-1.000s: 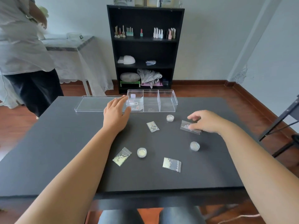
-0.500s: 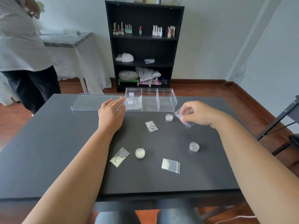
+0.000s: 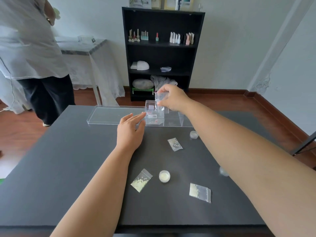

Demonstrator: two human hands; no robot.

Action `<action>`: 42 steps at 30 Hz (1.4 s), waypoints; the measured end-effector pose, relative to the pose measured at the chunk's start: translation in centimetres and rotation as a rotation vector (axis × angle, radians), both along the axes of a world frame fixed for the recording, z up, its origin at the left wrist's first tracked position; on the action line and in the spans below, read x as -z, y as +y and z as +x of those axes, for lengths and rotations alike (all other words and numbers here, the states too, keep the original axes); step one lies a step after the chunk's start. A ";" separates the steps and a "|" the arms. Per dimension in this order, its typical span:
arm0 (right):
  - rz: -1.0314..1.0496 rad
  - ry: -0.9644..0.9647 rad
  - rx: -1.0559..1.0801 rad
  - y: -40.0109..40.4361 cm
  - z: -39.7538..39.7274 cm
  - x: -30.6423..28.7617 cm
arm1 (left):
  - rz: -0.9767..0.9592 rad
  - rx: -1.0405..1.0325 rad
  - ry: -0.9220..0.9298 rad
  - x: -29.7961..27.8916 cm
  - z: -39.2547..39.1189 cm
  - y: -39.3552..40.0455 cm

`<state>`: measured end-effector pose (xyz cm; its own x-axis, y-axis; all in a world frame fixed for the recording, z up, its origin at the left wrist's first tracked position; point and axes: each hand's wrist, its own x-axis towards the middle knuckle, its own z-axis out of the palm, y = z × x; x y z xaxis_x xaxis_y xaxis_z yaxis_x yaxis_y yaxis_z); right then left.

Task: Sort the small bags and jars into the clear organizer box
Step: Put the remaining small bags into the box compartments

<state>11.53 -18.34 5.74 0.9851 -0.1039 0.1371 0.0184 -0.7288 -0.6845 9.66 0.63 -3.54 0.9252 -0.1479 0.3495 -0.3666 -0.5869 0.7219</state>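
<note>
My right hand [image 3: 172, 99] pinches a small clear bag [image 3: 160, 103] and holds it upright above the left compartment of the clear organizer box [image 3: 172, 123] at the table's far side. That compartment holds a few small items. My left hand [image 3: 130, 130] lies flat and open on the black table, its fingertips against the box's left end. Three small bags stay on the table: one in the middle [image 3: 174, 144], one near left [image 3: 141, 180], one near right [image 3: 200, 192]. A small jar [image 3: 164, 176] sits between the near bags, another jar [image 3: 193, 134] by the box, a third jar [image 3: 223, 171] half hidden behind my right forearm.
The box's clear lid [image 3: 109, 115] lies flat to its left. A person in a white shirt [image 3: 29, 48] stands beyond the table's far left corner. A black shelf [image 3: 162, 53] with small bottles stands behind the table. A dark chair frame [image 3: 306, 142] is at the right.
My right hand picked the clear bag up off the table and carried it up and left, over the box's left compartment. My left hand stayed by the box.
</note>
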 end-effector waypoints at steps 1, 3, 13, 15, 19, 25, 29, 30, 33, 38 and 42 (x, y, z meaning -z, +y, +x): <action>-0.038 0.036 -0.013 0.4 0.7 0.4 | -0.002 0.002 0.000 0.0 0.0 0.0; -0.095 0.097 -0.026 1.0 1.7 1.3 | -0.004 0.006 0.001 0.1 0.0 0.0; -0.234 0.100 0.047 3.2 2.8 3.6 | -0.073 0.006 0.032 0.5 0.1 0.1; -0.244 0.103 0.048 3.3 2.9 3.5 | -0.074 0.010 0.031 0.4 0.0 0.3; -0.283 0.073 0.054 2.7 2.5 3.6 | -0.055 0.027 0.021 0.1 0.2 0.0; -0.247 -0.065 0.006 1.3 -0.5 3.1 | -0.067 0.029 0.016 0.3 0.3 0.1; -0.284 -0.082 0.000 -0.6 -3.9 2.8 | -0.051 0.040 -0.027 0.3 0.1 0.2; -0.281 -0.061 -0.006 -1.0 -4.9 2.8 | -0.044 0.039 -0.038 0.2 0.0 0.3; -0.213 0.058 -0.082 -1.9 -7.2 3.2 | -0.021 0.037 -0.098 -0.1 -0.6 0.4; -0.346 0.388 -0.236 -2.6 -9.2 4.3 | 0.001 0.054 -0.231 -0.9 -3.6 1.4; -0.341 0.407 -0.226 -2.6 -9.9 4.9 | 0.051 0.208 -0.266 -1.4 -7.0 3.5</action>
